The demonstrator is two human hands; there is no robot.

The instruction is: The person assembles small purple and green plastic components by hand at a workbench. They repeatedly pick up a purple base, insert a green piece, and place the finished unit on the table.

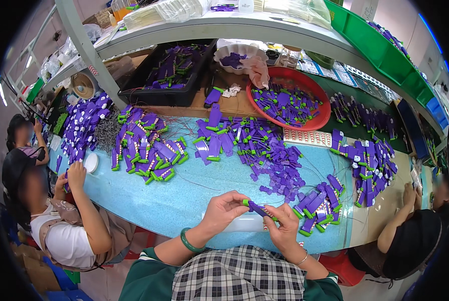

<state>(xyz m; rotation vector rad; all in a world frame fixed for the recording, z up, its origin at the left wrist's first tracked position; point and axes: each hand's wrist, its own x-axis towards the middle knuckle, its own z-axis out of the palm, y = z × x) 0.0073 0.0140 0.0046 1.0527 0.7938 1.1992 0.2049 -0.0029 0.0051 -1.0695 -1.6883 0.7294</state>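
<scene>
1. The purple-and-green piece (257,208) spanned the gap between both hands, above the blue tabletop (199,178).
2. The left hand (222,213) pinched its green end.
3. The right hand (284,228) had thumb and fingers closed on the opposite end.

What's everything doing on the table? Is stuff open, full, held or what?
Left hand: pinching a green end
Right hand: pinching the other end
Purple part: held between both hands
Red bowl: uncovered, holding many parts
Black tray: uncovered, parts inside
White bowl: uncovered, parts inside
Pink cloth: crumpled, at the white bowl
</scene>
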